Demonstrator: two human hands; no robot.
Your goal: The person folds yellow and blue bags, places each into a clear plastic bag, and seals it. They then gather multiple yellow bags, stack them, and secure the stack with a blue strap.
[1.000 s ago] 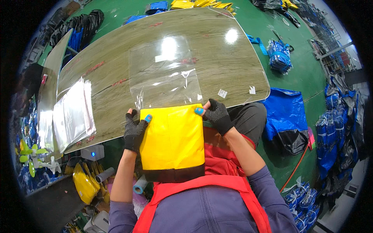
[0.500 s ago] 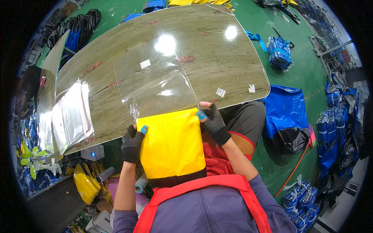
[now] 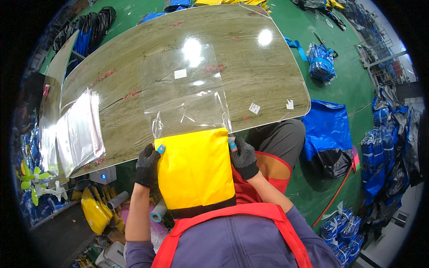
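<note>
A folded yellow bag with a black strip along its lower end lies across my lap, its far edge at the table's near edge. My left hand, in a grey dotted work glove with bare fingertips and blue tape on the thumb, grips its left far corner. My right hand, gloved and taped alike, pinches its right far corner; its fingers are partly hidden. Flat on the table, a clear plastic bag has its near end meeting the yellow bag's far edge between my hands. A white label shows on the clear bag.
A stack of clear plastic bags lies at the left of the wood-patterned table. Two small labels sit near its right corner. Blue-and-black bags and tied blue bundles lie on the green floor. A green-bladed fan stands left.
My right hand has come down along the yellow bag's right side and pinches its corner. The clear bag has shifted right and lines up with the yellow bag's far edge.
</note>
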